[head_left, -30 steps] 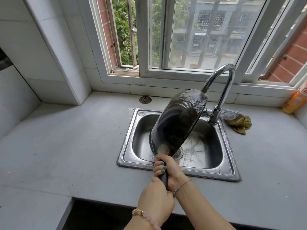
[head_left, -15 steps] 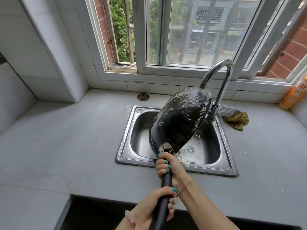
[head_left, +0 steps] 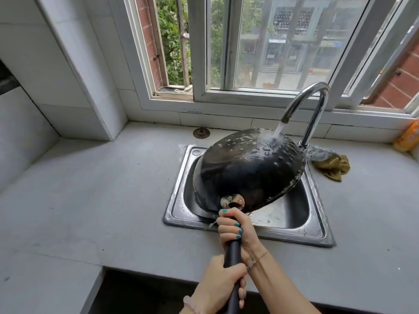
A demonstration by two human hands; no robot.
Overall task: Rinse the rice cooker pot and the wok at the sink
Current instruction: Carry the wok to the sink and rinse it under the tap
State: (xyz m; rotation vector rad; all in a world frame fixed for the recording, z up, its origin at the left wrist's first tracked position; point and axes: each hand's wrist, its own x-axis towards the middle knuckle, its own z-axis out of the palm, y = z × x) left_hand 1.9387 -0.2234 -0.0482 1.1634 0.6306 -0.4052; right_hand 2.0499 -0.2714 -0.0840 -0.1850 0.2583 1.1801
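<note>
A black wok is held over the steel sink, turned so its dark underside faces up. Water from the curved tap strikes the far side of that underside and runs off. My right hand grips the long black handle just below the metal rivet plate. Lower on the same handle, my left hand is closed around it near the counter's front edge. No rice cooker pot is in view.
A grey counter surrounds the sink. An olive cloth and a mesh scrubber lie right of the tap. An orange bottle stands at the far right. A round drain strainer lies under the window.
The wok has rolled from steeply tilted to bottom-up under the running water. My left hand has slid down the handle, away from my right hand.
</note>
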